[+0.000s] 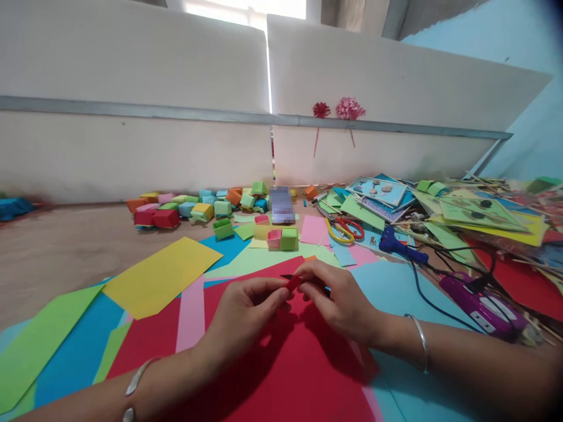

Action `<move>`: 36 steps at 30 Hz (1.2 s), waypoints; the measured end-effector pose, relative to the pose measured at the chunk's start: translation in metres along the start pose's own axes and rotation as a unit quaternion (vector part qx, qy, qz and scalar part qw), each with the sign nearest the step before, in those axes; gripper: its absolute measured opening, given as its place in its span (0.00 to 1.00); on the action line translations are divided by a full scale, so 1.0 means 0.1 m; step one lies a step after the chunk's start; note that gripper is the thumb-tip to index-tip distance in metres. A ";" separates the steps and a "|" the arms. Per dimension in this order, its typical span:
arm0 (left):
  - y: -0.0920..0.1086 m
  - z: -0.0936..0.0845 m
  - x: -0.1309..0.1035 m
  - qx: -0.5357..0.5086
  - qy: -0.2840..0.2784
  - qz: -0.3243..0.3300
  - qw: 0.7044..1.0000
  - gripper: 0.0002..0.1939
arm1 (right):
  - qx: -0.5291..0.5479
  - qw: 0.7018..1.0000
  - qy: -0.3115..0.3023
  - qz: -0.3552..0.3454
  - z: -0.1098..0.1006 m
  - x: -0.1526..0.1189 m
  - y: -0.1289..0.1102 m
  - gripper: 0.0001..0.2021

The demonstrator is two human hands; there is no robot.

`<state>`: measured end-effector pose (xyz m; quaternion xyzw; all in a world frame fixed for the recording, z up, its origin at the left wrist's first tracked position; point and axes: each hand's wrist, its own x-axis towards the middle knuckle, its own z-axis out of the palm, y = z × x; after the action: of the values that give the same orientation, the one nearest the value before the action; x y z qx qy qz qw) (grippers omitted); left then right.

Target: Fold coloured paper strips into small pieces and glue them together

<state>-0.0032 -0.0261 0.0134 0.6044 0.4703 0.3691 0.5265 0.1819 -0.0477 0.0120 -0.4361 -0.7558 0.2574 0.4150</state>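
Observation:
Between my two hands is a small piece of folded red paper (294,283), pinched at both ends. My left hand (246,310) grips its left side with thumb and forefinger. On the other side, my right hand (336,296) holds it with bent fingers; a dark tip shows beside the paper, too small to name. Both hands hover above a large red sheet (281,375). Just beyond them sit a small pink paper box (274,239) and a green paper box (289,238).
Several coloured folded paper boxes (222,208) line the back. At the right lie scissors (341,230), a blue glue gun (402,246), a purple power strip (484,305) with cables, and heaped paper and sticks. A yellow sheet (162,275) lies left. White boards (132,146) stand behind.

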 end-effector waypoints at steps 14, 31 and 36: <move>-0.03 0.00 0.03 -0.047 -0.006 0.047 0.998 0.09 | 0.175 0.982 -0.047 0.058 -0.02 0.02 0.02 0.09; 0.00 -0.02 0.02 -0.142 -0.083 -0.050 0.985 0.11 | 0.105 0.993 0.009 0.060 -0.02 0.01 0.04 0.10; -0.02 -0.01 0.04 -0.250 -0.122 -0.130 0.952 0.18 | 0.134 0.982 0.019 0.132 -0.05 0.03 0.02 0.10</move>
<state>-0.0039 -0.0218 0.0112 0.4277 0.3698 0.3270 0.7572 0.1863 -0.0438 0.0140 -0.4771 -0.6428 0.4002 0.4462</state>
